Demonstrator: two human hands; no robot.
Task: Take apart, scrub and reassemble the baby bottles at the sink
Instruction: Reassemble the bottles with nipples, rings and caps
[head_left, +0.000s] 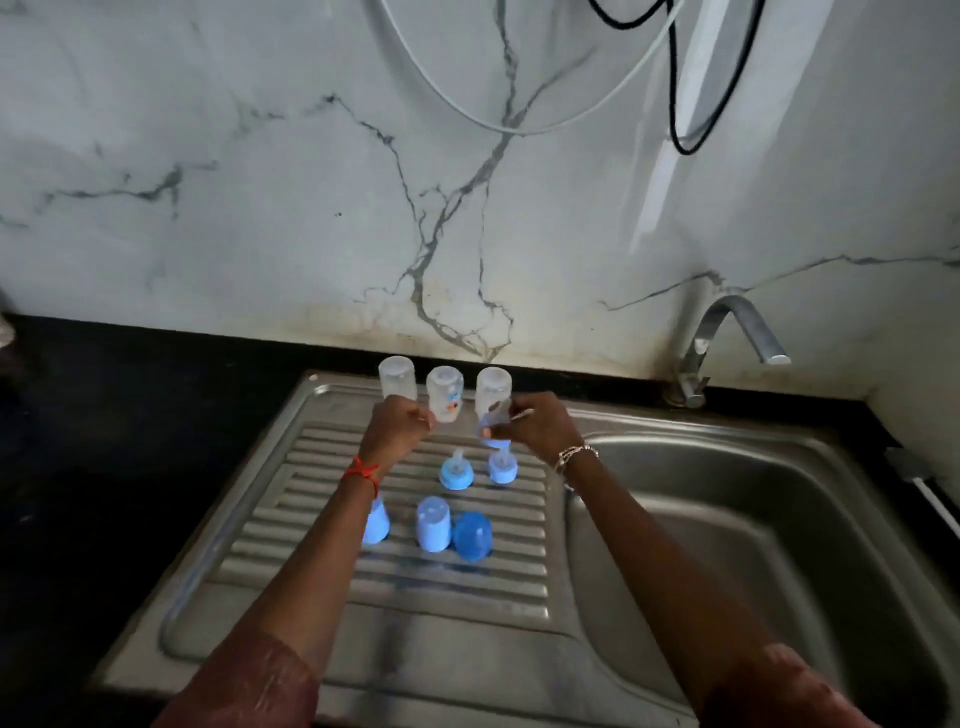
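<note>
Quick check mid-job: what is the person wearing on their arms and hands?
No gloves on either hand. The left hand has a red-orange thread band knotted at its wrist. The right hand has a pale, metallic-looking bracelet at its wrist. Reddish-brown sleeves cover both upper arms, and the forearms are uncovered.

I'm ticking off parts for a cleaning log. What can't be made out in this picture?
Head view throughout.
- Left hand: its curled fingers, turned away, hide whether it holds anything.
- Pale blue plastic cap, front left: half covered by the left forearm.
- Small blue-and-clear piece pinched by the right hand: too blurred to name.
- Stainless steel sink basin: near side hidden by the right forearm.
</note>
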